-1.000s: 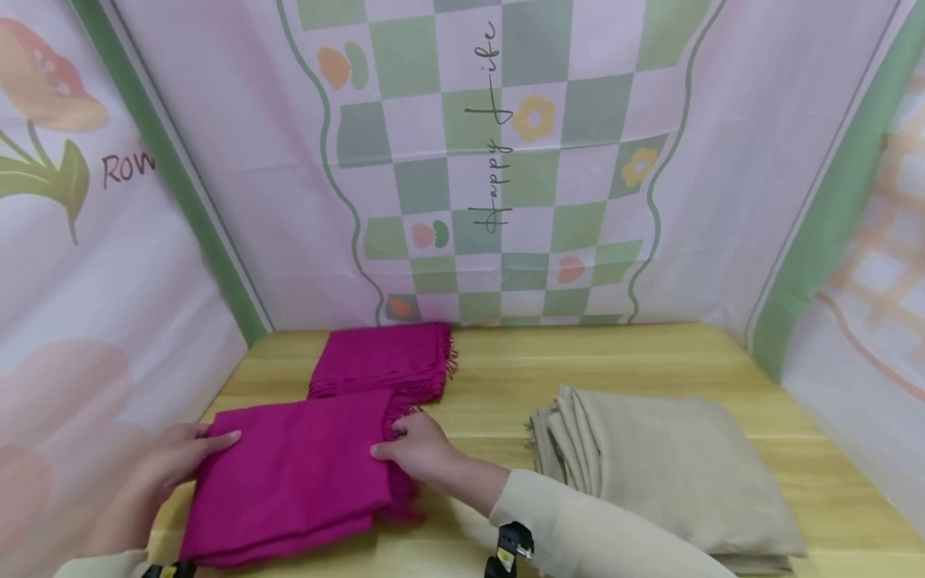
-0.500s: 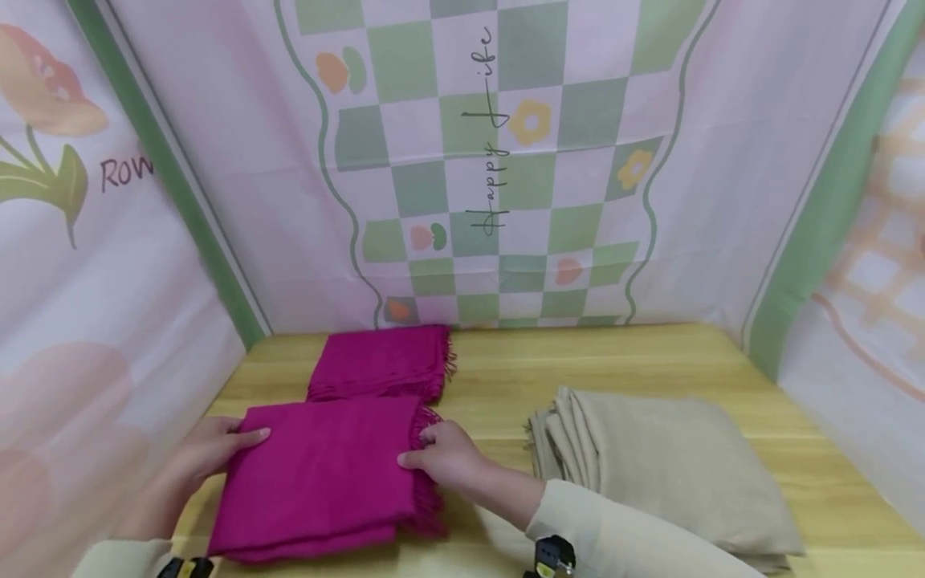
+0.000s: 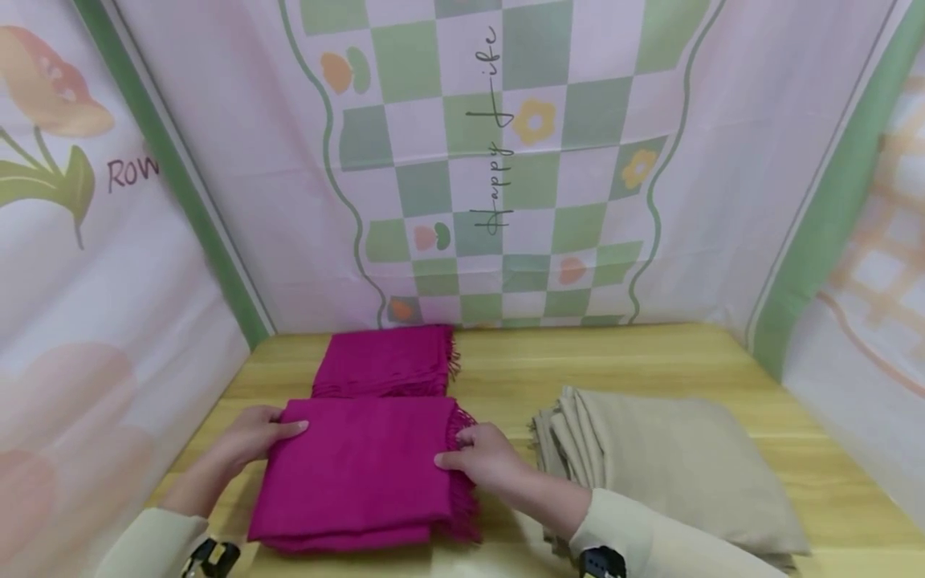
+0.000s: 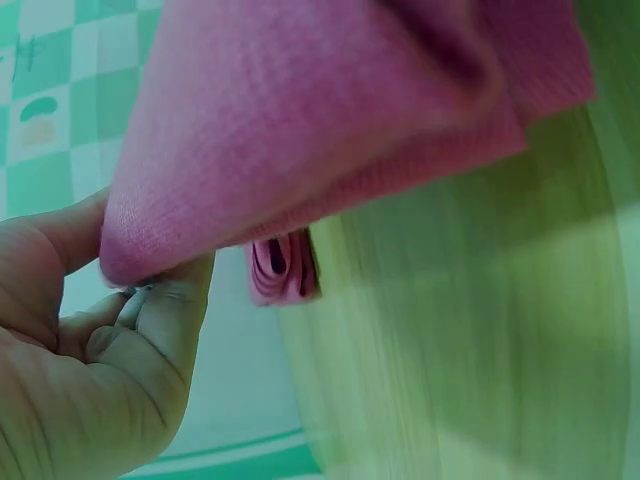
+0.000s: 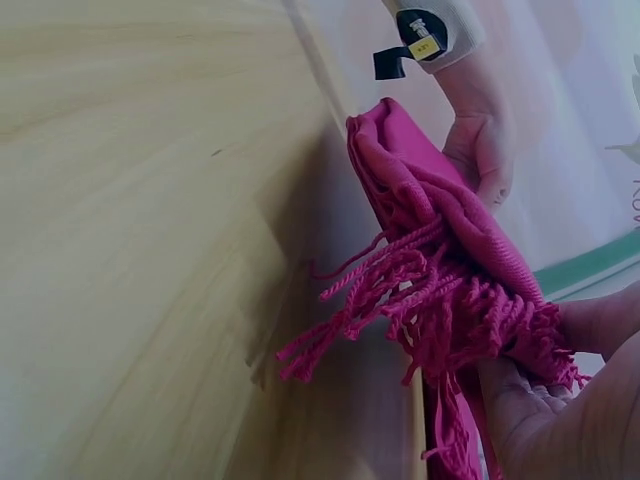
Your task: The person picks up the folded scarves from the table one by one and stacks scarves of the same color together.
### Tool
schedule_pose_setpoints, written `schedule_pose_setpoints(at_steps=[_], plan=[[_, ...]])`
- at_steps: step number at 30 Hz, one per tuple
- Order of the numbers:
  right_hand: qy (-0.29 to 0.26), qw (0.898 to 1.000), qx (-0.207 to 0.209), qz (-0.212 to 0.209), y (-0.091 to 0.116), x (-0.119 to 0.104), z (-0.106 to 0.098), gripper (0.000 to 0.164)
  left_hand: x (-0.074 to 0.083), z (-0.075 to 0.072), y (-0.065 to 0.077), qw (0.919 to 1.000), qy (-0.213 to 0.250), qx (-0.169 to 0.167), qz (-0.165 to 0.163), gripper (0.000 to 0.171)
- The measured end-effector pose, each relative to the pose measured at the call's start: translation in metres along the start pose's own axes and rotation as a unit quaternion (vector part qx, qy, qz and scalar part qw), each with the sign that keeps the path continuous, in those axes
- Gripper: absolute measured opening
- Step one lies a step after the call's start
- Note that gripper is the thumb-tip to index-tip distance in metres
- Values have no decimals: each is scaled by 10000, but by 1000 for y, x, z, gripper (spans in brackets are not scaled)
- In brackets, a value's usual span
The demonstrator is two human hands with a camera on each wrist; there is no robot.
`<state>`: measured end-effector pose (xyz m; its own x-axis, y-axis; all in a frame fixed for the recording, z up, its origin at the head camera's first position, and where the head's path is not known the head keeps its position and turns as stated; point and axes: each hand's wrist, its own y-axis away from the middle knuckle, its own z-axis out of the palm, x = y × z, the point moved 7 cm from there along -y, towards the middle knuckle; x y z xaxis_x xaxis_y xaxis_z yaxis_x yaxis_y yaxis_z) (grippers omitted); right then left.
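Note:
A folded magenta scarf [image 3: 361,470] is held between my two hands over the front left of the table. My left hand [image 3: 254,437] grips its left edge, thumb on top and fingers underneath; the left wrist view shows the fingers pinching a corner of the cloth. On the other side, my right hand [image 3: 491,461] pinches the fringed edge, thumb on top. Loose tassels [image 5: 400,285] hang from that edge in the right wrist view. Just behind lies a second folded magenta scarf [image 3: 386,361], its fringe facing right.
A thick folded beige cloth [image 3: 679,466] lies on the right of the wooden table [image 3: 592,353], near my right forearm. Printed fabric curtains [image 3: 535,185] close off the back and both sides.
Both hands have moved to the right with the folded scarf, bringing it in front of the second one. The rear scarf and the beige cloth have stayed put.

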<state>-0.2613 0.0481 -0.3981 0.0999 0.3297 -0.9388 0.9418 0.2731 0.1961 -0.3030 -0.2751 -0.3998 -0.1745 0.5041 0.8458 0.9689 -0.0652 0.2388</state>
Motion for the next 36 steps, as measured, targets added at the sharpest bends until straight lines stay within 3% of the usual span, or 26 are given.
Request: schedule_pose_setpoints(at_steps=[2,6,9,16,29,33,36], plan=[[38,10000,45,65,1,3,-3,43,2,4,-2,10000,-44,0,-13,39],[164,9996,159,167,2,10,-7,22,4,11,-7,10000,-67,7,-7,39],[210,9993,215,207,2,15,-9,42,2,16,-12,10000,-9,-18,26,36],[277,9980,356,435,4,24,-11,55,-2,24,-19,10000,-42,-53,42,35],[238,9984,287,416,7,36,-17,16,-8,40,-24,9995,140,-241,135,18],[229,9983,337,405,6,39,-17,15,-12,41,-25,9997,92,-229,61,18],[261,9979,349,469,4,43,-17,28,-14,42,-26,9996,148,-242,35,20]])
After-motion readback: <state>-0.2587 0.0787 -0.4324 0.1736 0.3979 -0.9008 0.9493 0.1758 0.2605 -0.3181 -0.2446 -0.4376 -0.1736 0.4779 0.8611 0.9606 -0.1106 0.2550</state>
